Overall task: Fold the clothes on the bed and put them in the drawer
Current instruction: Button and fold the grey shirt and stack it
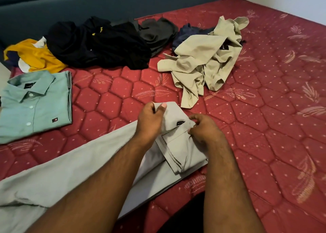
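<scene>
Light grey trousers (74, 176) lie stretched across the red quilted mattress (264, 127), legs running to the lower left and waist at the centre. My left hand (150, 120) grips the far corner of the waistband, thumb pinching the cloth. My right hand (202, 128) pinches the waistband's near right edge beside a small black label. A folded green shirt (35, 106) sits at the left. A crumpled beige garment (206, 63) lies behind the trousers. No drawer is in view.
A heap of black and dark grey clothes (105, 42) lies near the dark blue headboard (88, 3). A yellow garment (37, 56) is bunched at the far left, a navy piece (187, 33) beside the beige one. The right side of the mattress is bare.
</scene>
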A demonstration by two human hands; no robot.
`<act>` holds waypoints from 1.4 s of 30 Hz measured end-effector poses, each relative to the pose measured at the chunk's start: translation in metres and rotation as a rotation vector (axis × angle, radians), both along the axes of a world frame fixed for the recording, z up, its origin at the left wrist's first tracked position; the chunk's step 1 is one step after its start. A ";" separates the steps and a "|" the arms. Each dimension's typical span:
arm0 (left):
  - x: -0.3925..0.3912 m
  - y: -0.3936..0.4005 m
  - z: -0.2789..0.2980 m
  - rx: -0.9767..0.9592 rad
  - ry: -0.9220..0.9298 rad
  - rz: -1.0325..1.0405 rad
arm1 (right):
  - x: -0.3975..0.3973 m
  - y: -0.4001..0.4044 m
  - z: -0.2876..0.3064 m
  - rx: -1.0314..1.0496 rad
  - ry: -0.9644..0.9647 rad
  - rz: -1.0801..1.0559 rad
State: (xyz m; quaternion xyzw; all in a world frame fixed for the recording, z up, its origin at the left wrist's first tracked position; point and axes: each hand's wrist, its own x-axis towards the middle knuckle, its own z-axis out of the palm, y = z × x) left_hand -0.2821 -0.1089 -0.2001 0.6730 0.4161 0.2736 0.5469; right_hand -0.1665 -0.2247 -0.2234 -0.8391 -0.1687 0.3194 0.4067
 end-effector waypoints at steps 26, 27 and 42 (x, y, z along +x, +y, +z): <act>-0.017 -0.015 0.002 -0.779 0.247 -0.164 | 0.001 -0.039 0.048 -0.183 0.038 0.045; -0.019 -0.017 -0.003 -0.598 0.243 -0.131 | 0.001 -0.038 0.047 -0.196 0.052 0.060; -0.025 -0.042 -0.033 0.703 0.921 -0.561 | -0.003 -0.044 0.038 -0.291 0.046 0.207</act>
